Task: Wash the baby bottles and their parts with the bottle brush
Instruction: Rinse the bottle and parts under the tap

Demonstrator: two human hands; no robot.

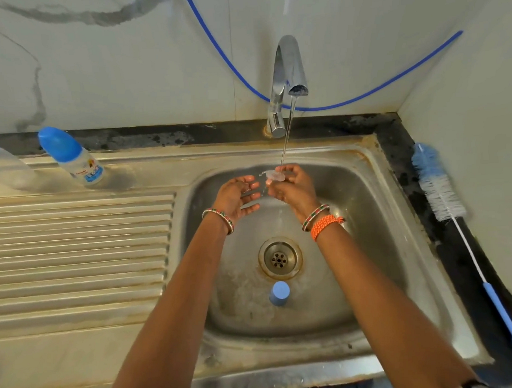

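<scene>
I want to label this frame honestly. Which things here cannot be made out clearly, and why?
All in the head view:
- Clear part under the tap stream: the right hand grips it; fingers and water blur its shape.
- Bottle at far left: cut by the frame edge.
- Print on the capped bottle: too small to read.
- Blue cap in the sink: its open side is hidden.
- Left hand: palm mostly unseen.

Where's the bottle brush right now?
The bottle brush lies untouched on the dark counter right of the sink, beside the wall.
</scene>
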